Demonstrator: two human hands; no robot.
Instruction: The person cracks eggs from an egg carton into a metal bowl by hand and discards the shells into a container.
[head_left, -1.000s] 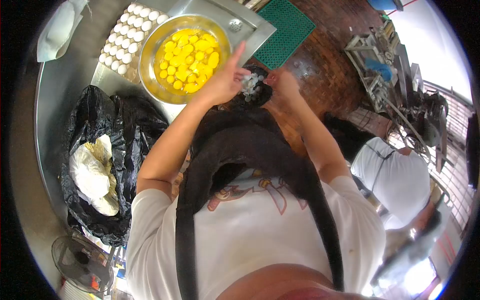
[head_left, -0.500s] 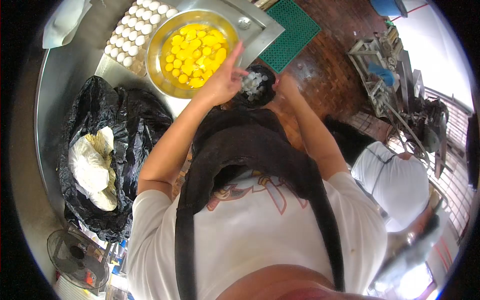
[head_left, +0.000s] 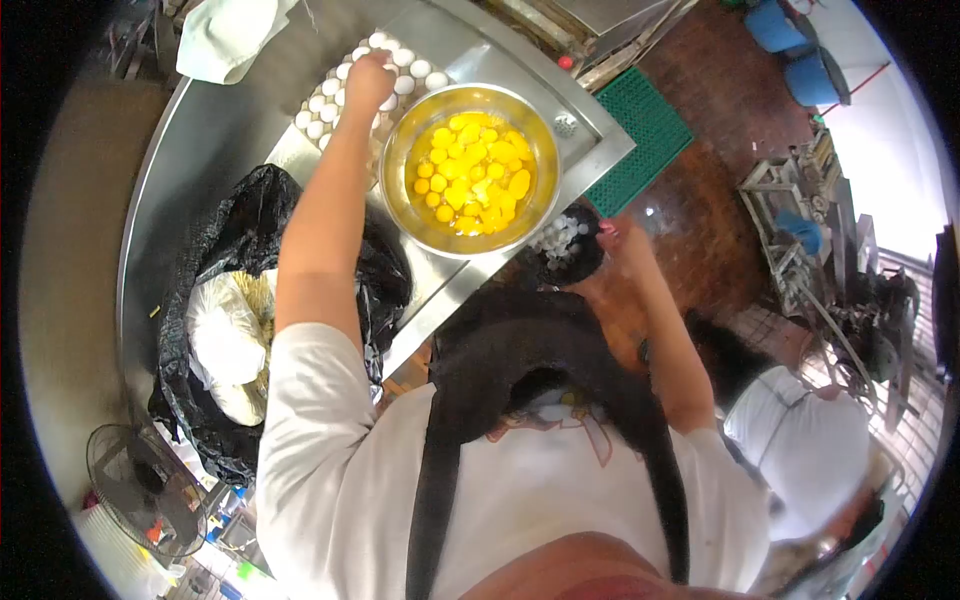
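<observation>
My left hand (head_left: 369, 82) is over a tray of white eggs (head_left: 318, 104) on the steel table. Its fingers bend down among the eggs, and their tips are hidden. Just right of the tray stands a wide metal bowl (head_left: 391, 205) with many yellow yolks (head_left: 470, 170) in it. Below the table's edge is a black container (head_left: 590, 262) holding white eggshells (head_left: 562, 240). My right hand (head_left: 627, 246) is at that container's right rim, its fingers drawn together. Whether something is pinched in them is too small to make out.
A black plastic bag (head_left: 235, 225) with a pale, wrapped bundle (head_left: 228, 335) lies left of me on the steel table (head_left: 240, 130). Beyond the table's corner is a green mat (head_left: 640, 140) on the floor. A fan (head_left: 148, 490) stands lower left; another person (head_left: 800, 450) is at right.
My left hand has moved from beside the bowl and above the shells to the egg tray. My right hand stays by the black container. The whole view has shifted.
</observation>
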